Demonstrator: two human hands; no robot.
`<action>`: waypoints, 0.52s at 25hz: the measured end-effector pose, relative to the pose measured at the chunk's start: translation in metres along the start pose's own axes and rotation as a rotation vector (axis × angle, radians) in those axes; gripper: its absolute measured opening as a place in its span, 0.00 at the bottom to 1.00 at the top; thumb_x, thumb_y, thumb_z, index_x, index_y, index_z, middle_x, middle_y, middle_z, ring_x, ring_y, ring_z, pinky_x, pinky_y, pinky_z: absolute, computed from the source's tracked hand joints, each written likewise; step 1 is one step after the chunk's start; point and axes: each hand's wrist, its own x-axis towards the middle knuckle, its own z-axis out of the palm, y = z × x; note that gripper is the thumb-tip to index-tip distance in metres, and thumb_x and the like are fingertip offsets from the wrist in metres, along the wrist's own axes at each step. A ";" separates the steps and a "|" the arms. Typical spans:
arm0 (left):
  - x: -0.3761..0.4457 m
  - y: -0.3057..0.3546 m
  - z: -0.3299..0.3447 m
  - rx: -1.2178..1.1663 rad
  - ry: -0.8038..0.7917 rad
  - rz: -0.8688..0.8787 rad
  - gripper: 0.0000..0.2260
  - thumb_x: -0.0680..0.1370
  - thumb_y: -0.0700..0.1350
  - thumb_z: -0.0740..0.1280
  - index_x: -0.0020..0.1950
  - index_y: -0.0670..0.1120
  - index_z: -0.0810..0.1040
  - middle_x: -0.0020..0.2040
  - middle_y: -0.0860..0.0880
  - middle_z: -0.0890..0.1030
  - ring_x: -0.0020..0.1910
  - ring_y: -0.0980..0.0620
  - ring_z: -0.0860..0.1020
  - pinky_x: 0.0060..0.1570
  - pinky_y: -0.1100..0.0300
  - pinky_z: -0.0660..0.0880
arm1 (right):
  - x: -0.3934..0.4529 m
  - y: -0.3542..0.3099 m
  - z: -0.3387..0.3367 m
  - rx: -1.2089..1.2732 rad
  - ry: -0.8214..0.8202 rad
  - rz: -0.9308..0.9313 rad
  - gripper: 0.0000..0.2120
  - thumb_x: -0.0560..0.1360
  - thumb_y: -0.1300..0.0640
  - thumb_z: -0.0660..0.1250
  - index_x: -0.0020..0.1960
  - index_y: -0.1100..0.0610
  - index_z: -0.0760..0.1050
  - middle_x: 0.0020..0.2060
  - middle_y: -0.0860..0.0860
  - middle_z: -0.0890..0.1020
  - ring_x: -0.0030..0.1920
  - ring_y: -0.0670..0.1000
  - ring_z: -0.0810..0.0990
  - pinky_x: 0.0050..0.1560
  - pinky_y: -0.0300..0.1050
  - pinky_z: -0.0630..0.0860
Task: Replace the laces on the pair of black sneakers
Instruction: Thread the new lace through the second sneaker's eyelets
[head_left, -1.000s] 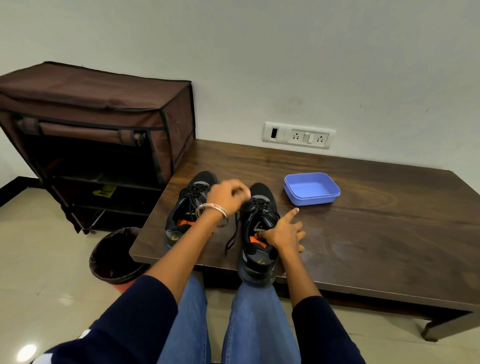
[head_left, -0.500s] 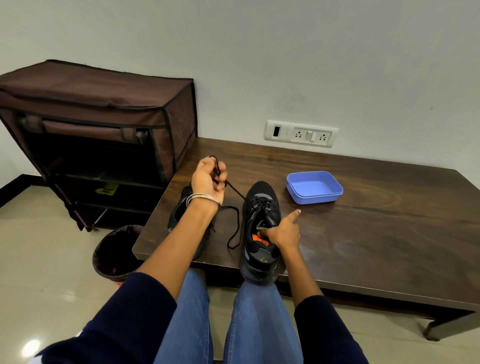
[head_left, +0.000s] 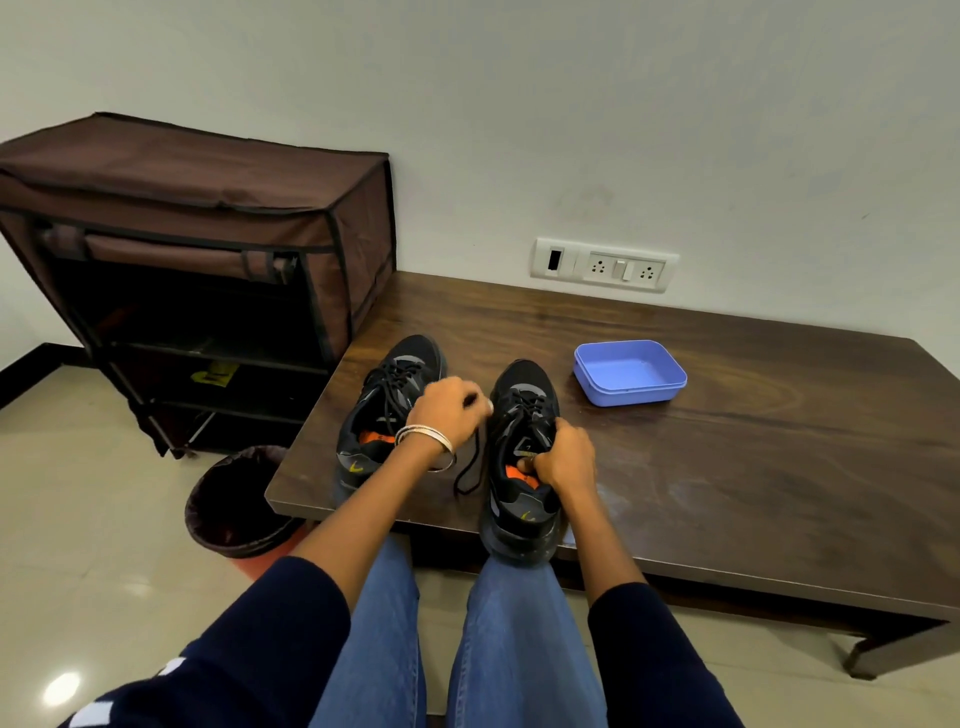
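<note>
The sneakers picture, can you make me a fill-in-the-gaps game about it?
1. The tray on the table is coloured ____.
2. The number of sneakers on the table is ____.
3. The bangles are on the ____ wrist.
4. The right hand grips the ____ sneaker.

Answers: blue, two, left, right

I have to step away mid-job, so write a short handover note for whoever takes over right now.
Left hand: pinches the loose black lace beside the right-side black sneaker.
Right hand: grips that sneaker's tongue, holding it steady at the edge of the dark wooden table.
The other black sneaker sits to its left, fully laced.
The empty blue plastic tray is further back on the right.
Done: lace partly pulled out of the right-side sneaker.
Left: finish unlacing both; no new laces in sight.
</note>
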 end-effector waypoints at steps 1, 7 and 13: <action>0.000 0.001 -0.005 -0.276 0.091 -0.087 0.09 0.75 0.44 0.66 0.35 0.45 0.79 0.35 0.46 0.78 0.33 0.48 0.75 0.37 0.57 0.72 | 0.000 0.000 0.001 -0.008 -0.008 0.014 0.26 0.64 0.57 0.79 0.59 0.57 0.74 0.57 0.59 0.77 0.60 0.62 0.75 0.59 0.59 0.75; -0.010 -0.001 -0.009 -0.359 -0.008 -0.113 0.18 0.74 0.45 0.66 0.24 0.41 0.74 0.32 0.40 0.78 0.36 0.46 0.78 0.44 0.55 0.71 | 0.002 -0.001 0.003 -0.028 0.011 0.033 0.26 0.64 0.56 0.79 0.58 0.58 0.74 0.57 0.59 0.77 0.59 0.63 0.75 0.58 0.60 0.76; -0.010 -0.005 0.013 -0.688 -0.036 -0.433 0.10 0.79 0.43 0.67 0.41 0.39 0.76 0.33 0.41 0.78 0.21 0.49 0.74 0.27 0.54 0.79 | 0.006 0.002 0.005 -0.063 0.010 0.013 0.28 0.65 0.55 0.79 0.60 0.59 0.73 0.59 0.59 0.76 0.61 0.62 0.74 0.59 0.57 0.75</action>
